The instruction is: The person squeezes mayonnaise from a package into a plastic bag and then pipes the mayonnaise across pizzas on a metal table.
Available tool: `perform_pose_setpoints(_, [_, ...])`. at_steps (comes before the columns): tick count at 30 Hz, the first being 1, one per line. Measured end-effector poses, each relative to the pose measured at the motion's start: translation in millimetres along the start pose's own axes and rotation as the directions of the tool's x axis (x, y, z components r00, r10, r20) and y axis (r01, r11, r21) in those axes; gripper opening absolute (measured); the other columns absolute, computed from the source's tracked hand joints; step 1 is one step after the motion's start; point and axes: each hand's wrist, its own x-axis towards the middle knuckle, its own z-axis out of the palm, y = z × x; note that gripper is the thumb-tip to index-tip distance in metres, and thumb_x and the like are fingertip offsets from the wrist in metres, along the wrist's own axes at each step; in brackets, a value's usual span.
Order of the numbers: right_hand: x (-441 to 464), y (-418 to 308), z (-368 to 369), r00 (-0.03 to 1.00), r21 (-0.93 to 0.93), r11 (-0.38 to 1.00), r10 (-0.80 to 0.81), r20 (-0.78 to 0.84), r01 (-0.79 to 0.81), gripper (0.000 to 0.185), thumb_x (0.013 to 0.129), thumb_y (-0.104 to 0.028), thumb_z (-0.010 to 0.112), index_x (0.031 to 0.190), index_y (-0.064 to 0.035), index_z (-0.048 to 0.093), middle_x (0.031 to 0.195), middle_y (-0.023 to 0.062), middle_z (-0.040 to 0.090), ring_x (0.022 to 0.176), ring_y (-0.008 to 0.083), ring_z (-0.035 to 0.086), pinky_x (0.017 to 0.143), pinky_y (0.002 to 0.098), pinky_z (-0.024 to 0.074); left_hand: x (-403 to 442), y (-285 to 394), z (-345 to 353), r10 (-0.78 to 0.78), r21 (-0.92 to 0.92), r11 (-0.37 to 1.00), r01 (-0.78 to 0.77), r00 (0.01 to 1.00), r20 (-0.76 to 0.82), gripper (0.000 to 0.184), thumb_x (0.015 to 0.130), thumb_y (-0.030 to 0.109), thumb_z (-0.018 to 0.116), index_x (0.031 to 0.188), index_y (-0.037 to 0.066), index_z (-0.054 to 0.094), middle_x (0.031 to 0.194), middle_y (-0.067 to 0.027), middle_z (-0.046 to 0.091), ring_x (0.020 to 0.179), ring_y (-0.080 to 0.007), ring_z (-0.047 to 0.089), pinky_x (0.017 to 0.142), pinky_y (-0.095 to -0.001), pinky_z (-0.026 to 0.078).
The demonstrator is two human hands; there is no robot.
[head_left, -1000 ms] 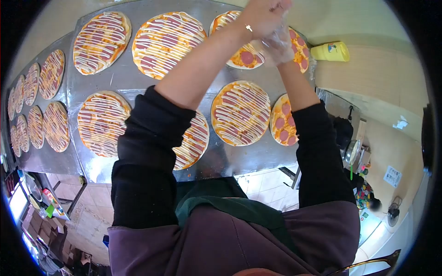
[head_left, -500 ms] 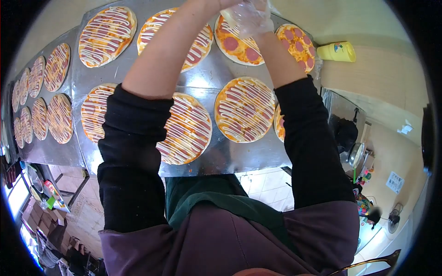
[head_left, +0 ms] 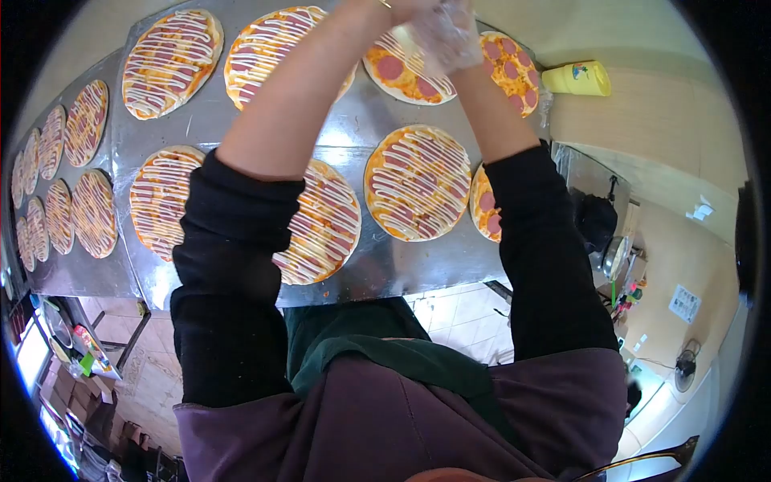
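Metal table (head_left: 345, 132), clear plastic (head_left: 438, 34) at right grip (head_left: 459, 46), pizza (head_left: 401, 76) beneath

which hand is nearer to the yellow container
Right. The right hand is to the left of the yellow container, with clear plastic about it. The left hand is farther left, at the picture's top edge, beyond the right hand from the container.

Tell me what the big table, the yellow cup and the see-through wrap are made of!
Table: probably smooth metal, grey with bright reflections. Yellow cup: maybe plastic, with smooth, bright-coloured sides. See-through wrap: likely thin, shiny plastic, because it's clear and crinkled.
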Motion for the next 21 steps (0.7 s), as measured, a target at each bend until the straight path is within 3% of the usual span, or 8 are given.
perform_pose_setpoints(2, [22, 10, -2, 0.967, -0.825, 0.505, -0.135, 0.215, 0.253, 0.025, 0.101, -0.017, 0.061, 0.122, -0.0035, 0.061, 0.107, 0.0074, 0.065, 0.101, 0.0164, 0.062, 0.084, 0.0335, 0.0522, 5, 11, -17, -0.210, -0.024, 0.978, 0.209, 0.978, -0.010, 0.041, 0.109, 0.030, 0.050, 0.127, -0.004, 0.062, 0.101, -0.0097, 0.070, 0.097, -0.0187, 0.064, 0.088, -0.0345, 0.052])
perform_pose_setpoints(5, [15, 6, 17, 0.946, -0.927, 0.212, -0.176, 0.274, 0.308, 0.023, 0.101, -0.017, 0.062, 0.120, -0.0038, 0.062, 0.104, 0.0072, 0.066, 0.099, 0.0170, 0.064, 0.083, 0.0347, 0.0524, -1, 19, -19, -0.280, -0.112, 0.954, 0.278, 0.960, -0.005, 0.042, 0.110, 0.033, 0.049, 0.120, -0.005, 0.064, 0.094, -0.0072, 0.068, 0.088, -0.0189, 0.063, 0.083, -0.0352, 0.052])
perform_pose_setpoints(6, [11, 8, 16, 0.945, -0.928, 0.208, -0.175, 0.276, 0.309, 0.023, 0.101, -0.017, 0.062, 0.120, -0.0038, 0.062, 0.104, 0.0072, 0.066, 0.099, 0.0170, 0.064, 0.083, 0.0347, 0.0524, 0, 7, -14, -0.278, -0.115, 0.954, 0.275, 0.961, -0.006, 0.042, 0.110, 0.033, 0.049, 0.120, -0.005, 0.064, 0.094, -0.0072, 0.068, 0.088, -0.0189, 0.063, 0.083, -0.0352, 0.052])
perform_pose_setpoints(8, [-4, 13, 0, 0.979, -0.301, 0.931, -0.199, 0.054, 0.206, 0.026, 0.099, -0.022, 0.065, 0.118, -0.0050, 0.064, 0.100, 0.0090, 0.067, 0.093, 0.0199, 0.066, 0.081, 0.0362, 0.0524, -3, -32, 10, 0.081, -0.060, 0.995, -0.084, 0.995, -0.058, 0.039, 0.109, 0.032, 0.048, 0.113, -0.004, 0.064, 0.088, -0.0097, 0.066, 0.083, -0.0213, 0.063, 0.079, -0.0366, 0.052])
perform_pose_setpoints(12, [-51, -15, -45, 0.978, -0.364, 0.910, -0.156, 0.140, 0.197, 0.037, 0.086, -0.006, 0.076, 0.120, -0.0031, 0.064, 0.106, 0.0039, 0.072, 0.095, 0.0133, 0.069, 0.081, 0.0288, 0.0572, -21, -31, 41, 0.049, 0.067, 0.997, -0.049, 0.999, 0.000, 0.036, 0.108, 0.030, 0.048, 0.115, -0.002, 0.064, 0.092, -0.0162, 0.067, 0.085, -0.0238, 0.065, 0.081, -0.0361, 0.052])
perform_pose_setpoints(15, [-51, -16, -51, 0.992, -0.842, 0.527, -0.096, 0.079, 0.118, 0.039, 0.097, -0.008, 0.066, 0.132, -0.0078, 0.047, 0.121, 0.0041, 0.056, 0.110, 0.0154, 0.060, 0.092, 0.0322, 0.0552, -20, -22, 40, -0.137, 0.077, 0.989, 0.125, 0.972, 0.190, 0.033, 0.107, 0.027, 0.049, 0.119, -0.001, 0.063, 0.095, -0.0212, 0.065, 0.088, -0.0256, 0.066, 0.082, -0.0365, 0.051])
perform_pose_setpoints(18, [-25, -8, -11, 0.944, -0.895, 0.339, -0.251, 0.212, 0.291, 0.030, 0.097, -0.017, 0.066, 0.123, -0.0061, 0.057, 0.108, 0.0081, 0.063, 0.098, 0.0184, 0.063, 0.085, 0.0343, 0.0536, -14, -37, 27, 0.243, 0.207, 0.954, -0.217, 0.964, -0.109, 0.032, 0.108, 0.028, 0.049, 0.108, -0.001, 0.063, 0.084, -0.0141, 0.064, 0.077, -0.0220, 0.063, 0.073, -0.0361, 0.051])
perform_pose_setpoints(21, [1, 6, 19, 0.893, -0.899, 0.210, -0.332, 0.304, 0.384, 0.028, 0.097, -0.024, 0.067, 0.117, -0.0049, 0.063, 0.100, 0.0107, 0.067, 0.090, 0.0204, 0.064, 0.080, 0.0357, 0.0525, -7, -3, -13, -0.102, -0.023, 0.995, 0.101, 0.992, -0.076, 0.034, 0.109, 0.030, 0.049, 0.103, 0.000, 0.063, 0.077, -0.0065, 0.061, 0.066, -0.0163, 0.059, 0.063, -0.0332, 0.050])
